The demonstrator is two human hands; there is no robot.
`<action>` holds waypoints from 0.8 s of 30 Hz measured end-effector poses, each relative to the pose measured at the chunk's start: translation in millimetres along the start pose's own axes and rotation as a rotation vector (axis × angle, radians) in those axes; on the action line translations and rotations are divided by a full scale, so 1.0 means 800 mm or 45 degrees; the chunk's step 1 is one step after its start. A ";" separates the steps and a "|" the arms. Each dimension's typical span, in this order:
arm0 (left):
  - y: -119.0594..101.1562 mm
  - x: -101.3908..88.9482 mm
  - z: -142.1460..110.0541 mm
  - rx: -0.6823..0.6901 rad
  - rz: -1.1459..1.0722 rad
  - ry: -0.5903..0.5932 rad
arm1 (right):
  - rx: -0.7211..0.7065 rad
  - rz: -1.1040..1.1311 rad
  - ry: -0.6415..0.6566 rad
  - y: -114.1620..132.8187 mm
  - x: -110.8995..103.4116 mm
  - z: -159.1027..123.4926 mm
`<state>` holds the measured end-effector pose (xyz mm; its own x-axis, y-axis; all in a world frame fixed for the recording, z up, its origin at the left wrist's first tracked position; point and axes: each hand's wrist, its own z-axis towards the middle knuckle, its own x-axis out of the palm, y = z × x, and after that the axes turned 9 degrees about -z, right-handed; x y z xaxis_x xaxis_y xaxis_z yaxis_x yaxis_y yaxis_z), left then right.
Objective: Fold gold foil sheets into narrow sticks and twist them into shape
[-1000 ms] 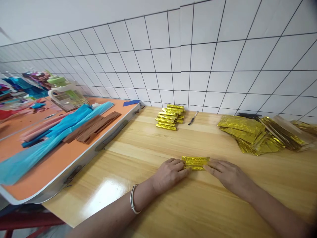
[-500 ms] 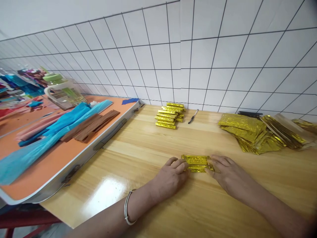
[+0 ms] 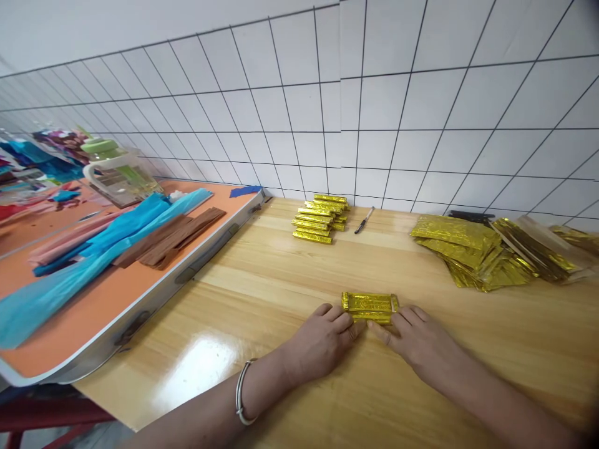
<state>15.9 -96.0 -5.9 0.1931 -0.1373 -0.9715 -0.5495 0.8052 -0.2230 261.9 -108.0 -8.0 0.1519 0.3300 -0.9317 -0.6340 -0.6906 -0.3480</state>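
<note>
Head view: the hands, left (image 3: 318,342) and right (image 3: 421,337), half-curled, touch folded gold foil (image 3: 369,303).

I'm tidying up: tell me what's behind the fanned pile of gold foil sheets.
Behind the gold foil sheets, a long black object peeks out before the black-gridded white wall. The sheets hide the object's lower part; what it is cannot be told.

We count two hands (image 3: 322,343) (image 3: 421,337), one handled gold foil piece (image 3: 369,302), at least six folded gold strips (image 3: 314,220), one pen (image 3: 364,221) beside these.
</note>
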 end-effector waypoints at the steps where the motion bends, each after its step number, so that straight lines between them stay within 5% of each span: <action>1: 0.000 -0.001 0.001 -0.005 0.007 0.006 | 0.006 -0.011 0.008 0.002 0.000 0.001; 8: 0.000 -0.002 0.008 -0.009 0.045 -0.039 | 0.091 -0.022 0.033 0.009 0.002 0.007; 15: 0.011 -0.004 0.008 0.053 -0.018 -0.045 | 0.086 0.055 -0.119 -0.005 0.007 -0.003; 24: 0.023 -0.005 0.008 0.117 -0.066 -0.019 | 0.027 0.243 0.007 -0.023 0.015 -0.007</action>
<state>10.4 -76.8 -5.8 0.2314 -0.1718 -0.9576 -0.4620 0.8468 -0.2636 279.8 -94.7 -13.5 0.0315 0.1912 -0.9811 -0.6674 -0.7266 -0.1630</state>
